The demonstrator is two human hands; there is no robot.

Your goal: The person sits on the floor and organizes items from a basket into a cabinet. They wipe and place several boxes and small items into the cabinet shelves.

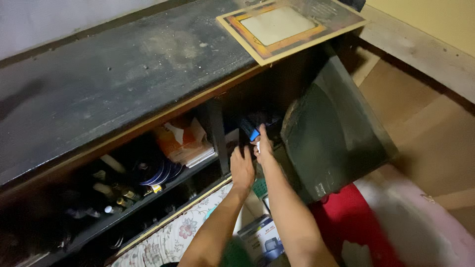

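In the open compartment under the dusty black desk (pixel 123 74), seen from the head camera, both hands are reached in beside the swung-out cabinet door (pixel 336 138). A dark object with a blue part (pixel 251 129) is being taken from or set among the things inside; which cannot be told. The right hand (pixel 264 148) lies against it, fingers (pixel 261 132) stretched up and only slightly curled. The left hand (pixel 241 168) is held just below, fingers bent into shadow, its grip not discernible. A steady hold seems needed before any pull.
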